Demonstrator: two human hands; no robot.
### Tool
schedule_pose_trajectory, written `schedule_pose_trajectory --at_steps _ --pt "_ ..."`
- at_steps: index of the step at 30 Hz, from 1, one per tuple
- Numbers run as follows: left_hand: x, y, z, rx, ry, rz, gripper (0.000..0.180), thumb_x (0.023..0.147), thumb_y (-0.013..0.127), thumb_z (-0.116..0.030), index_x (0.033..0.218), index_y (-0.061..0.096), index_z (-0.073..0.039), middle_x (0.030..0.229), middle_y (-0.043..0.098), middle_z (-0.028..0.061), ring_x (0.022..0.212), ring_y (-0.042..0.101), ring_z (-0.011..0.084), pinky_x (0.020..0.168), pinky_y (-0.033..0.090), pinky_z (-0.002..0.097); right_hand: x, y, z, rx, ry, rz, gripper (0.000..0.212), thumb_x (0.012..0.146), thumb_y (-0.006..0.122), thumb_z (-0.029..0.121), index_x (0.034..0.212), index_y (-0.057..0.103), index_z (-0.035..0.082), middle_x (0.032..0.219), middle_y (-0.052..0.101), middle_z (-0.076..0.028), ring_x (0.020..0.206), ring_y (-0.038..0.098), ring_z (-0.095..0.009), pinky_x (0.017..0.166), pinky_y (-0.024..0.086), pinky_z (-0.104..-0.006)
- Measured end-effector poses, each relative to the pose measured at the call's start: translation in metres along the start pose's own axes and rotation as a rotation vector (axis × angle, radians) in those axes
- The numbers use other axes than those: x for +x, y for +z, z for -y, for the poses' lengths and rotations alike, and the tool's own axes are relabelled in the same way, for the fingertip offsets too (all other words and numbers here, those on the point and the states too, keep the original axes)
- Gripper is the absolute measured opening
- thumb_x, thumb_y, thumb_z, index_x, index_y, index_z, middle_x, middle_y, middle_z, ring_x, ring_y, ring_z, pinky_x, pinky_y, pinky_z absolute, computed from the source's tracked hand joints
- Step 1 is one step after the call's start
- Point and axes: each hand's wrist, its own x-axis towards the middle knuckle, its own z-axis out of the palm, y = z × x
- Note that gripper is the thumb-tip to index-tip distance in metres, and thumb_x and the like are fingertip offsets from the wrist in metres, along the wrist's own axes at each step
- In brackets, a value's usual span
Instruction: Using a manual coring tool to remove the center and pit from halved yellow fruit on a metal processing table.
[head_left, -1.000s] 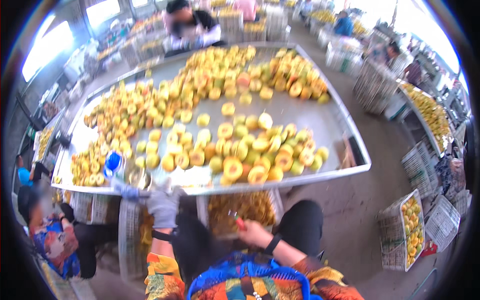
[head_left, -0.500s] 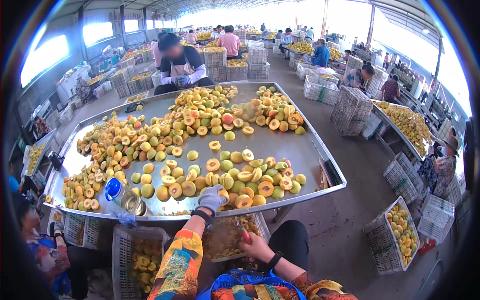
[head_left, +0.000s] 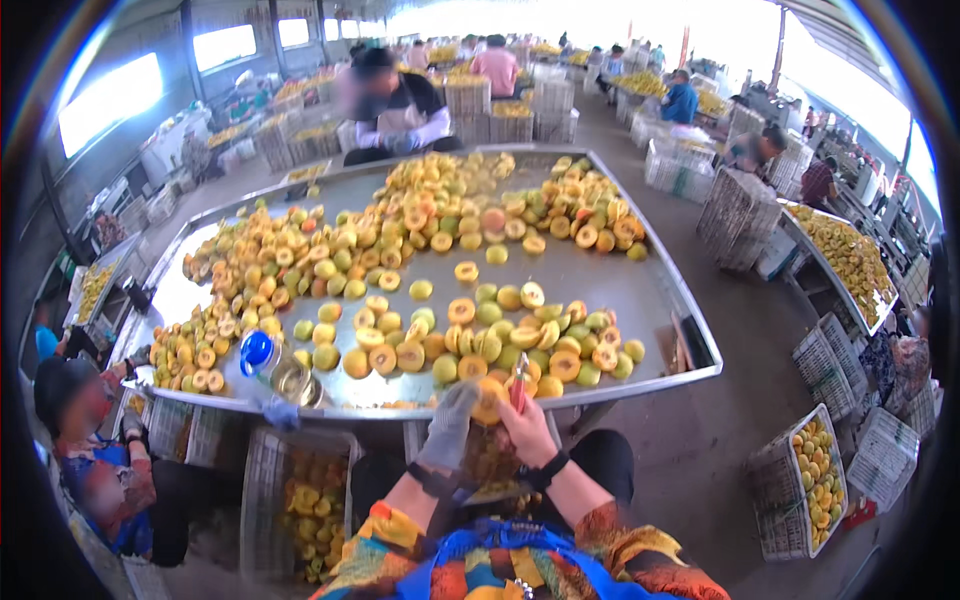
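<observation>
My left hand (head_left: pixel 452 428), in a grey glove, is closed round a cut yellow peach (head_left: pixel 489 402) at the table's near edge. Beside it my bare right hand (head_left: pixel 528 435) grips a small red-handled tool (head_left: pixel 518 388), its metal tip pointing up close by the fruit; I cannot make out whether they touch. Just beyond both hands lies a cluster of peach halves (head_left: pixel 486 345), several with the brown pit hollow facing up. Below the hands, partly hidden by my arms, stands a crate (head_left: pixel 497 462) holding scraps.
A larger peach heap (head_left: pixel 330 262) covers the far and left parts of the metal table (head_left: pixel 665 283). A clear bottle with a blue cap (head_left: pixel 258 350) lies near the front edge. A crate of peaches (head_left: pixel 300 505) stands at lower left. Co-workers sit opposite (head_left: pixel 405 110) and at left (head_left: pixel 100 470).
My left hand has drawn back from the pile with a peach. My right hand has risen with the red-handled tool to meet it. The view has shifted slightly.
</observation>
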Motion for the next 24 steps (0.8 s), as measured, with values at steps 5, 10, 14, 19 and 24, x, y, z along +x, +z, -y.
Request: schedule_pose_trajectory --at_steps 5,10,14,19,24 --pt "0.011 0.002 -0.009 -0.193 0.019 -0.098 0.039 0.091 0.049 -0.028 0.119 0.048 -0.001 0.107 0.059 0.0076 0.093 0.058 0.0172 0.079 0.049 0.0295 0.013 0.01 0.003 -0.83 -0.375 -0.088 0.03 0.081 0.062 0.025 0.089 0.051 -0.001 0.069 0.059 -0.017 0.062 0.058 -0.035 0.056 0.045 -0.0384" --pt "0.05 -0.061 0.031 0.219 0.245 -0.244 0.046 0.092 0.041 -0.047 0.115 0.051 -0.009 0.099 0.059 0.0062 0.09 0.058 0.0156 0.077 0.048 0.0281 0.001 0.008 0.011 -0.959 -0.319 0.081 0.033 0.08 0.063 0.026 0.093 0.049 0.0 0.074 0.058 -0.027 0.074 0.056 -0.045 0.061 0.044 -0.0471" --pt "0.026 -0.015 0.001 -0.027 0.09 -0.229 0.044 0.093 0.04 -0.044 0.115 0.052 -0.007 0.101 0.058 0.0056 0.091 0.058 0.0149 0.079 0.047 0.0285 -0.014 0.007 0.0 -0.992 -0.254 0.086 0.029 0.081 0.061 0.024 0.092 0.047 0.001 0.073 0.057 -0.025 0.073 0.055 -0.045 0.059 0.043 -0.0466" --pt "0.011 -0.004 0.004 0.076 0.179 -0.277 0.04 0.094 0.043 -0.031 0.115 0.054 0.001 0.111 0.057 0.0097 0.1 0.053 0.0139 0.089 0.041 0.0267 -0.024 0.009 -0.016 -0.984 -0.211 0.099 0.025 0.081 0.06 0.019 0.09 0.044 0.001 0.072 0.056 -0.026 0.072 0.055 -0.046 0.06 0.042 -0.0487" --pt "0.0 0.013 -0.002 0.258 0.271 -0.271 0.034 0.093 0.047 -0.029 0.108 0.059 0.0 0.105 0.059 0.0079 0.096 0.054 0.0126 0.085 0.042 0.026 -0.035 0.015 -0.015 -1.033 -0.19 0.053 0.023 0.079 0.055 0.013 0.089 0.041 -0.002 0.069 0.056 -0.029 0.071 0.056 -0.047 0.063 0.044 -0.051"
